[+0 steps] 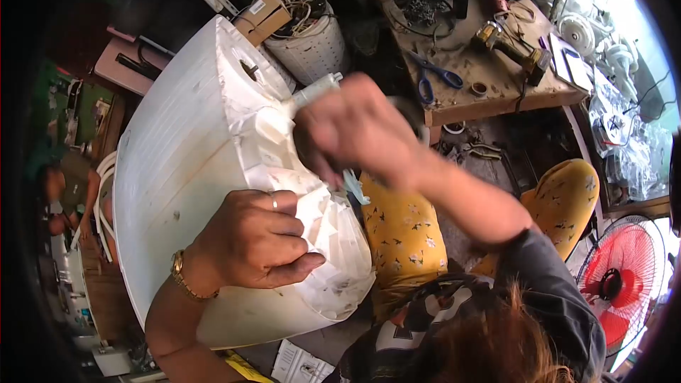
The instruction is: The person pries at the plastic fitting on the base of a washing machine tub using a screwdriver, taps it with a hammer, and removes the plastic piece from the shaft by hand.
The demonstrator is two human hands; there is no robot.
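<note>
A large white plastic tub [177, 163] lies on its side in front of me, with its ribbed, dirt-marked underside [266, 135] turned to the right. My left hand [259, 237], wearing a ring and a gold watch, is closed over the ribbed edge. Over the upper part of the ribs, my right hand [355, 131] is curled and blurred by motion; what its fingers hold is hidden. A light blue scrap [355, 187] shows just below that hand. A whitish tube-like piece [318, 91] sticks out beside its knuckles.
A low wooden table [454, 50] bears blue scissors [435, 78], a cordless drill [511, 50] and a tape roll [479, 89]. Pliers [482, 150] lie on the floor. A red fan [617, 284] stands at right, a white bucket [308, 46] behind the tub. Another person [74, 184] is at far left.
</note>
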